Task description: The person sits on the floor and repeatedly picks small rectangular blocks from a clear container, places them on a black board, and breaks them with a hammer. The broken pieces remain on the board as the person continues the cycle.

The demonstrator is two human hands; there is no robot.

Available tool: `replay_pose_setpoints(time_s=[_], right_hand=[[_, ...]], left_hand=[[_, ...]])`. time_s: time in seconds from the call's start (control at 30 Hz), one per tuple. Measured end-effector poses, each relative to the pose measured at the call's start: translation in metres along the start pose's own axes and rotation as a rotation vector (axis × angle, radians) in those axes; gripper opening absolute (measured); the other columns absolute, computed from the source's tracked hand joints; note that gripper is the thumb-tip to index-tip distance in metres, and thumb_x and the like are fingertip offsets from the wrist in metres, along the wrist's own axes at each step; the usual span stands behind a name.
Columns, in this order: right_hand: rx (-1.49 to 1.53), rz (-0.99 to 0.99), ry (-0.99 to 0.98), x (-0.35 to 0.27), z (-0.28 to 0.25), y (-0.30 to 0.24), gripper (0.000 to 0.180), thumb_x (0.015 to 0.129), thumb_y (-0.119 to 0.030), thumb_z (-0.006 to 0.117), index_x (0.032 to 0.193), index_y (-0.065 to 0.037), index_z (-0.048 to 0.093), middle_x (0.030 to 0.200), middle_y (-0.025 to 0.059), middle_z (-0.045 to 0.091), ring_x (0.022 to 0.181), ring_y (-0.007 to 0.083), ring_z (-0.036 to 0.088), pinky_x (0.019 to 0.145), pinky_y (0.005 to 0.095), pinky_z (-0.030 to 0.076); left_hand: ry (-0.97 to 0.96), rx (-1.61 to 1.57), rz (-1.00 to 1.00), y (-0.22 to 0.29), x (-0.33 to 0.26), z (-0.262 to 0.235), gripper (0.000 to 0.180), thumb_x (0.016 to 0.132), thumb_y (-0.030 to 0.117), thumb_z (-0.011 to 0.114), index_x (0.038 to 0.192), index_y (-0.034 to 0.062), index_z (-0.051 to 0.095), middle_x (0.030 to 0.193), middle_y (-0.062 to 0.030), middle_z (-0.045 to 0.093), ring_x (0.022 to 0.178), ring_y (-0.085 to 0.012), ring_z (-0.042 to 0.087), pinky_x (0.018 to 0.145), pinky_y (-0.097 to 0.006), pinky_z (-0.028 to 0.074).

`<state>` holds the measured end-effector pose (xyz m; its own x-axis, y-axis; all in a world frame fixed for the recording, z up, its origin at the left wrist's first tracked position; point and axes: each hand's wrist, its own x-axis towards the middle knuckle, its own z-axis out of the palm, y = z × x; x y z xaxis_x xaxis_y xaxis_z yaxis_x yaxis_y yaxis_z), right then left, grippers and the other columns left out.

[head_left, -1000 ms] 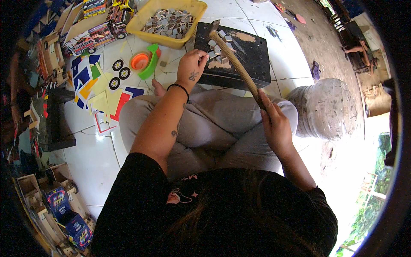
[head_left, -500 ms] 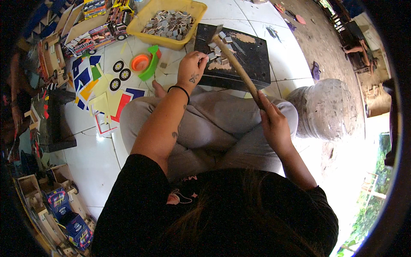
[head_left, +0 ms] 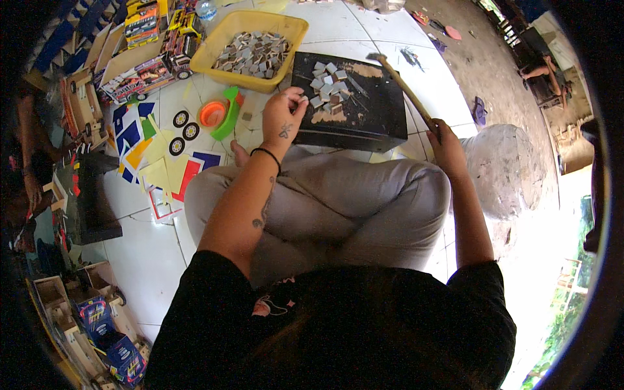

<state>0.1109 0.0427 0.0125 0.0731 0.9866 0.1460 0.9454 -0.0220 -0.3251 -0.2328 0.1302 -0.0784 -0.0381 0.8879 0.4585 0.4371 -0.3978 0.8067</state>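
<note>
My right hand [head_left: 448,149] grips the wooden handle of a hammer [head_left: 408,92]. The hammer's head is raised over the far right corner of a low black block [head_left: 383,107]. Small grey-faced square tiles [head_left: 328,84] with pale edges lie loosely grouped on the block's left half. Beside its near left edge is my left hand [head_left: 284,117], thumb and fingertips pinched together; whatever is between them is too small to make out. A yellow plastic basin [head_left: 207,67] stands just beyond, holding many more such tiles [head_left: 252,55].
Left of my knees are a green and orange container [head_left: 229,114], black toy wheels [head_left: 175,146] and coloured sticker sheets [head_left: 153,170]. Toy trucks [head_left: 140,81] stand farther left. A whitish bulky sack [head_left: 507,172] sits at my right. Another person's arm [head_left: 29,175] shows at far left.
My right hand has swung the hammer away to the right, off the tiles. My left hand has shifted slightly left and nearer, still pinched. The view has tilted a little.
</note>
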Motion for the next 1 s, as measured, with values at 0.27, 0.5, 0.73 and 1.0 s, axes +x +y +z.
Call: replay_pose_setpoints(time_s=[0.27, 0.5, 0.73, 1.0], right_hand=[[0.159, 0.016, -0.142, 0.025, 0.046, 0.071, 0.03, 0.087, -0.019, 0.06, 0.111, -0.005, 0.05, 0.103, 0.0178, 0.061, 0.09, 0.0363, 0.061, 0.078, 0.043, 0.048], [-0.053, -0.254, 0.09, 0.051, 0.036, 0.026, 0.037, 0.079, -0.017, 0.068, 0.113, -0.005, 0.057, 0.098, 0.0148, 0.061, 0.093, 0.0322, 0.058, 0.085, 0.041, 0.047], [-0.238, -0.294, -0.124, 0.115, 0.081, -0.081, 0.033, 0.08, -0.027, 0.066, 0.104, -0.005, 0.065, 0.1, 0.0167, 0.065, 0.094, 0.0325, 0.062, 0.082, 0.0417, 0.05], [-0.109, -0.042, -0.142, 0.146, 0.112, -0.083, 0.028, 0.079, -0.024, 0.06, 0.093, 0.0, 0.067, 0.092, 0.0202, 0.067, 0.081, 0.0319, 0.067, 0.076, 0.0409, 0.053]], left_hand=[[0.121, 0.113, -0.175, -0.018, 0.095, -0.033, 0.038, 0.073, 0.023, 0.073, 0.1, -0.0007, 0.063, 0.097, -0.0156, 0.067, 0.086, -0.024, 0.064, 0.074, -0.033, 0.05], [-0.261, 0.474, 0.175, 0.002, 0.051, -0.016, 0.039, 0.071, 0.033, 0.075, 0.095, 0.0032, 0.067, 0.096, -0.0141, 0.063, 0.093, -0.0337, 0.057, 0.085, -0.041, 0.044], [-0.269, 0.445, 0.167, 0.013, 0.022, 0.001, 0.019, 0.07, 0.011, 0.074, 0.084, 0.0051, 0.063, 0.082, -0.0103, 0.062, 0.08, -0.0298, 0.06, 0.074, -0.039, 0.047], [-0.212, 0.034, -0.09, 0.024, -0.007, -0.012, 0.019, 0.075, 0.003, 0.067, 0.092, 0.0032, 0.06, 0.08, -0.0102, 0.065, 0.074, -0.0218, 0.063, 0.068, -0.032, 0.05]])
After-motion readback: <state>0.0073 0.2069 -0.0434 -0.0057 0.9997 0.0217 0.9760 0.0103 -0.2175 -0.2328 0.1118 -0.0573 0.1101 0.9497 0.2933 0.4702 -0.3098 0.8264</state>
